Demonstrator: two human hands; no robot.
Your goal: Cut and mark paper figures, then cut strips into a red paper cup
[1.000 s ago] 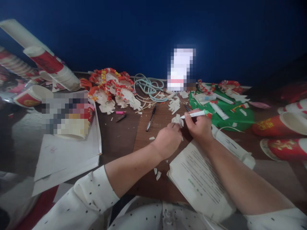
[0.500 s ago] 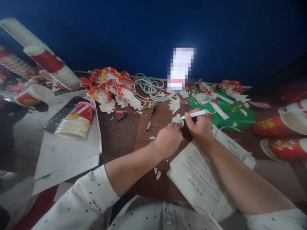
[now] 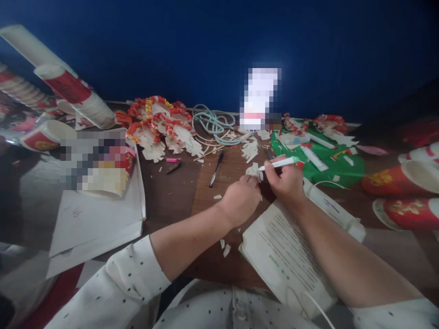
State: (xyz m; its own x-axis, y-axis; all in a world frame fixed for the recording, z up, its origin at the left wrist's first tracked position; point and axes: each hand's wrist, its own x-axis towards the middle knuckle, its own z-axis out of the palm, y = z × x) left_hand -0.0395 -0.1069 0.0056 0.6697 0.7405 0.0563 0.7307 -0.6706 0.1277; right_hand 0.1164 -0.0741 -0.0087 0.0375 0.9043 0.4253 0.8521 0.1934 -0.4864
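Note:
My right hand (image 3: 286,183) is closed around a white marker (image 3: 283,162) with a green end. The marker points left, its tip at a small white paper cutout (image 3: 253,170) on the brown table. My left hand (image 3: 242,201) presses that cutout down with curled fingers, which hide its near edge. A black pen (image 3: 216,169) lies left of the cutout. Behind it are more white paper cutouts (image 3: 249,150). Small paper scraps (image 3: 226,250) lie near my left forearm.
A printed paper packet (image 3: 284,256) lies under my right forearm. To the right are a green sheet (image 3: 346,171) with tubes and red paper cups (image 3: 411,214). Red-and-white paper crafts (image 3: 161,125) and a coiled cable (image 3: 214,123) lie at the back; a white folder (image 3: 99,224) is left.
The thin white cord at the lower right has shifted to the right. Both hands, the marker and the cutout hold almost the same place. Pixelation now covers the phone and cups on the left.

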